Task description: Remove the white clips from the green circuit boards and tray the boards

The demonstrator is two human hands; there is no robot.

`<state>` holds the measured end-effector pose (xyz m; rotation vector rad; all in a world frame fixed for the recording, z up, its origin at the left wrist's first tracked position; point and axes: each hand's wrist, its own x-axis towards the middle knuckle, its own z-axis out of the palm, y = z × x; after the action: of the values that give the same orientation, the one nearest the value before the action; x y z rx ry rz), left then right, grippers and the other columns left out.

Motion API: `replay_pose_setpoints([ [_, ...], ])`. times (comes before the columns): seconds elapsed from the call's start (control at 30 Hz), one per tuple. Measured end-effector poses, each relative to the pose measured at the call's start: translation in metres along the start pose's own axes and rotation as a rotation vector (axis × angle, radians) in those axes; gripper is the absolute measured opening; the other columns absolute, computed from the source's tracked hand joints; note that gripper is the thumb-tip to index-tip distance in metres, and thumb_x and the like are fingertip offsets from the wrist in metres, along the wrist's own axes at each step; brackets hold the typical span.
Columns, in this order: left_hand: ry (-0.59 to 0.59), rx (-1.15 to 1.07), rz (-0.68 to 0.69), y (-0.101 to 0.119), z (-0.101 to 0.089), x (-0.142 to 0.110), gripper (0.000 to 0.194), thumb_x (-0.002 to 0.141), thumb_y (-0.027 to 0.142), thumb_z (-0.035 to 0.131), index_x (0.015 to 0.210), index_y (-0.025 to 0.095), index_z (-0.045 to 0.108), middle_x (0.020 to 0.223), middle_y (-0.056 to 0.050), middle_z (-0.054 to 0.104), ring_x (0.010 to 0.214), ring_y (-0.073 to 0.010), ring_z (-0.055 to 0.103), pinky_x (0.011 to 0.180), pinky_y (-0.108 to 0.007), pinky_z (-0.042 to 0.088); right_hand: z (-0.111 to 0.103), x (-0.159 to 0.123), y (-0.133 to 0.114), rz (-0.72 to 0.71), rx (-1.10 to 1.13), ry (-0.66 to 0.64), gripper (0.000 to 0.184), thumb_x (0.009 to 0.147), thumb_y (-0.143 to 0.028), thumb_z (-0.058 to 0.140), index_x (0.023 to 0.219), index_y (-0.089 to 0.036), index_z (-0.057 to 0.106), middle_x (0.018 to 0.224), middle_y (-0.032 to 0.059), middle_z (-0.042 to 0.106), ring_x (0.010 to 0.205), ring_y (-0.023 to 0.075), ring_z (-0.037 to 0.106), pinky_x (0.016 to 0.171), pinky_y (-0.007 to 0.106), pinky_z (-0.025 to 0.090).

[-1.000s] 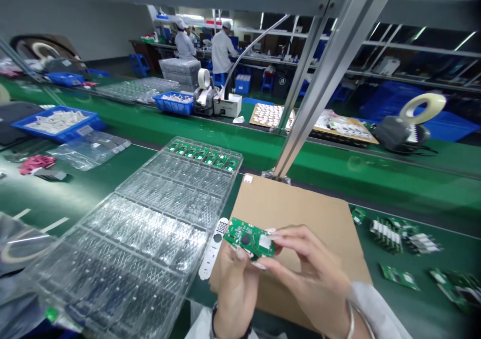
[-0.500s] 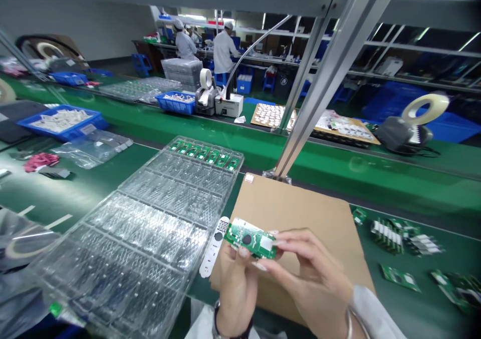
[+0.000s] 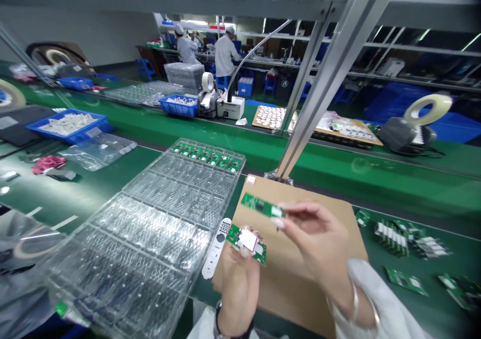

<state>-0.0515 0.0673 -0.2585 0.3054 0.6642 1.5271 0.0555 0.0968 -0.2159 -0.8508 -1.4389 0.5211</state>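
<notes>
The left hand [image 3: 240, 284] was closed on a green circuit board [image 3: 233, 234], its thumb by the white patch [image 3: 248, 240] on the upper face. The right hand [image 3: 319, 239] pinched a second board [image 3: 260, 205] by one end, apart from the first. Both were above the cardboard sheet [image 3: 300, 284]. The step, I would judge, was handling two boards separately; the next move called for a light grip at the edges. Left of the sheet lay a white strip [image 3: 215, 251], then a clear tray [image 3: 150, 216] with boards in its far row [image 3: 205, 154]. The left hand's fingers under its board were mostly hidden, small board details were blurred, and the dark pile [image 3: 460, 289] at the right was difficult to distinguish.
</notes>
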Motion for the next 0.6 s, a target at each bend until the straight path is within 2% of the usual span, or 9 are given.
replay_pose_setpoints([
  [0.03,0.019,-0.011,-0.005,0.0,-0.001,0.0,0.044,0.054,0.044,0.085,0.086,0.019,0.068,0.08,-0.002,0.063,0.074,-0.014,0.06,0.067,-0.022,0.05,0.0,0.014,0.012,-0.002,-0.086,0.007,0.022,0.081,-0.015,0.07,0.091,-0.002,0.056,0.088,0.0057,0.05,0.077,0.0027,0.053,0.069,0.004,0.048],
  [0.07,0.035,-0.022,-0.01,0.0,-0.003,0.0,0.045,0.052,0.043,0.086,0.087,0.019,0.068,0.081,-0.002,0.063,0.076,-0.0143,0.06,0.069,-0.023,0.05,0.002,0.03,0.027,0.016,-0.173,-0.046,0.025,0.077,-0.018,0.074,0.088,-0.002,0.059,0.083,0.004,0.05,0.072,0.0008,0.051,0.064,0.003,0.044],
  [0.1,0.051,-0.031,-0.01,0.001,-0.004,0.0,0.048,0.05,0.043,0.087,0.087,0.019,0.068,0.083,-0.003,0.063,0.077,-0.0145,0.06,0.071,-0.023,0.05,0.005,0.047,0.044,0.096,-0.298,-0.139,0.024,0.073,-0.016,0.076,0.084,-0.003,0.06,0.081,0.0022,0.05,0.068,-0.0011,0.049,0.059,0.003,0.039],
  [0.2,0.094,-0.035,-0.004,0.002,-0.008,-0.001,0.052,0.048,0.043,0.087,0.09,0.019,0.068,0.086,-0.004,0.063,0.076,-0.0151,0.06,0.072,-0.024,0.05,0.022,0.097,0.101,0.215,-0.384,-0.329,0.026,0.061,-0.001,0.077,0.083,-0.002,0.063,0.077,0.0011,0.049,0.065,-0.002,0.044,0.059,0.004,0.033],
  [0.33,0.095,-0.066,0.013,0.004,-0.02,-0.003,0.048,0.053,0.038,0.087,0.093,0.019,0.068,0.086,-0.004,0.063,0.079,-0.017,0.06,0.075,-0.028,0.049,0.048,0.143,0.161,0.315,-0.437,-0.521,0.028,0.073,-0.006,0.074,0.096,0.001,0.06,0.082,0.003,0.049,0.068,-0.0015,0.044,0.062,0.003,0.035],
  [0.5,0.042,-0.151,-0.032,0.006,-0.033,-0.002,0.041,0.058,0.031,0.085,0.094,0.02,0.068,0.086,-0.004,0.064,0.081,-0.0167,0.061,0.076,-0.027,0.05,0.068,0.169,0.201,0.433,-0.473,-0.731,0.023,0.083,-0.003,0.063,0.105,0.001,0.057,0.088,0.0046,0.048,0.074,0.0001,0.047,0.075,0.008,0.045],
  [0.6,0.005,-0.204,-0.131,0.008,-0.033,-0.002,0.039,0.06,0.032,0.084,0.093,0.02,0.069,0.085,-0.003,0.065,0.083,-0.0164,0.062,0.079,-0.027,0.051,0.073,0.173,0.203,0.435,-0.466,-0.752,0.028,0.082,0.003,0.058,0.11,-0.001,0.058,0.098,0.0071,0.048,0.091,0.0042,0.048,0.093,0.017,0.044],
])
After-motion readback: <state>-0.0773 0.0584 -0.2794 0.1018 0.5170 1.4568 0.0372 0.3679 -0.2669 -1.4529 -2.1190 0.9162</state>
